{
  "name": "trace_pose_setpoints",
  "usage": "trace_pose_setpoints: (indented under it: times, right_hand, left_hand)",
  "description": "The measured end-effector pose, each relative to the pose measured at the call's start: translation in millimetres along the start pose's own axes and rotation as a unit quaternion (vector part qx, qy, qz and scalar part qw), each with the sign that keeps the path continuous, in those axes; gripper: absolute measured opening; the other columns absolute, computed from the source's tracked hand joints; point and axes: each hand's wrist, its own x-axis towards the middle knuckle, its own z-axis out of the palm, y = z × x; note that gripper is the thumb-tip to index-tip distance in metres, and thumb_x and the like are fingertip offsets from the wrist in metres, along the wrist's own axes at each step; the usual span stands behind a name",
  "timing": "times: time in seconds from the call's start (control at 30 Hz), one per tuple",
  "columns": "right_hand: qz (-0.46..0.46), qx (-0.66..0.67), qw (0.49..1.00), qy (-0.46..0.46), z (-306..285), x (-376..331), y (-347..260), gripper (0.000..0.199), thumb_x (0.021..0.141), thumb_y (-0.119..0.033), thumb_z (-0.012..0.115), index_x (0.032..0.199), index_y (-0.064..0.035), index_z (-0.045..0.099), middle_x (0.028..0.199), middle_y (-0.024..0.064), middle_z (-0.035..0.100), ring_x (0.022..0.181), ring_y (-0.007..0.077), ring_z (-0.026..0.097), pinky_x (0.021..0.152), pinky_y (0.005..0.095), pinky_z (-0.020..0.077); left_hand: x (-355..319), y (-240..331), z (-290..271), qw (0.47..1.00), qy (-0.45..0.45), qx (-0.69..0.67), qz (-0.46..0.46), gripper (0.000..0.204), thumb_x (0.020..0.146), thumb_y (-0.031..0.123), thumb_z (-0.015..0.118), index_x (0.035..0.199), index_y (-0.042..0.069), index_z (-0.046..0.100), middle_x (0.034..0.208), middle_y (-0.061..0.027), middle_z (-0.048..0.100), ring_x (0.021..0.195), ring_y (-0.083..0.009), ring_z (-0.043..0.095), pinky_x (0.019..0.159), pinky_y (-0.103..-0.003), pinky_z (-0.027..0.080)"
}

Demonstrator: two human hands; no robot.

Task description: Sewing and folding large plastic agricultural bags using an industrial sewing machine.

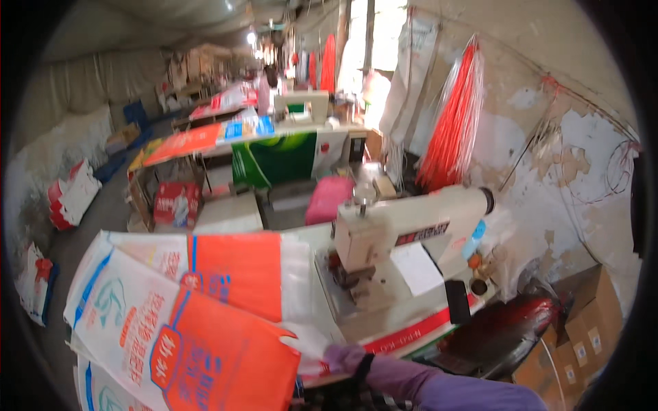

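Head view — right hand, fingers pinching the orange sack's edge beside the sewing machine.

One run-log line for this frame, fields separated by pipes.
right hand: purple glove, on edge of orange-and-white woven bag | left hand: not in view | sewing machine: on table beyond the bag | more bags stacked at left

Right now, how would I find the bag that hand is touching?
Find the cream sewing machine on the table. Left of it lies a pile of printed bags. The right hand in a purple sleeve touches the top bag, white and orange, lifted above the others.
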Motion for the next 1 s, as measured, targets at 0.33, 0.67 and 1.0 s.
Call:
trace_pose_setpoints:
  times: [0.33, 0.67, 1.0]
  right_hand:
    - [-0.120, -0.272, 0.954, 0.047, 25, -19, -9, 0.040, 0.099, -0.020, 0.040, 0.138, -0.0207, 0.051, 0.109, 0.0136, 0.066, 0.091, 0.0287, 0.067, 0.075, 0.0388, 0.0519]
    - [-0.261, -0.237, 0.930, -0.103, 236, -39, -76, 0.050, 0.087, -0.008, 0.048, 0.136, -0.0107, 0.046, 0.109, 0.0182, 0.062, 0.081, 0.0312, 0.067, 0.063, 0.0425, 0.0554]
    - [-0.117, -0.061, 0.991, -0.012, 317, -6, 81, 0.030, 0.085, -0.007, 0.053, 0.108, -0.0128, 0.071, 0.109, 0.0202, 0.065, 0.099, 0.0397, 0.061, 0.090, 0.0460, 0.0479]
  left_hand:
    - [-21, -51, -39, 0.983, 0.088, -0.109, -0.119, 0.040, 0.095, 0.018, 0.049, 0.126, -0.007, 0.054, 0.099, -0.0170, 0.065, 0.088, -0.0277, 0.060, 0.076, -0.047, 0.049]
    - [-265, -203, -130, 0.850, 0.345, -0.280, -0.284, 0.025, 0.096, 0.019, 0.050, 0.105, -0.001, 0.061, 0.060, 0.0021, 0.047, 0.049, -0.0115, 0.042, 0.041, -0.029, 0.033]
    - [-269, -163, -11, 0.776, 0.393, -0.374, -0.321, 0.020, 0.098, 0.015, 0.052, 0.109, 0.003, 0.064, 0.093, -0.0035, 0.064, 0.085, -0.0142, 0.058, 0.079, -0.029, 0.048]
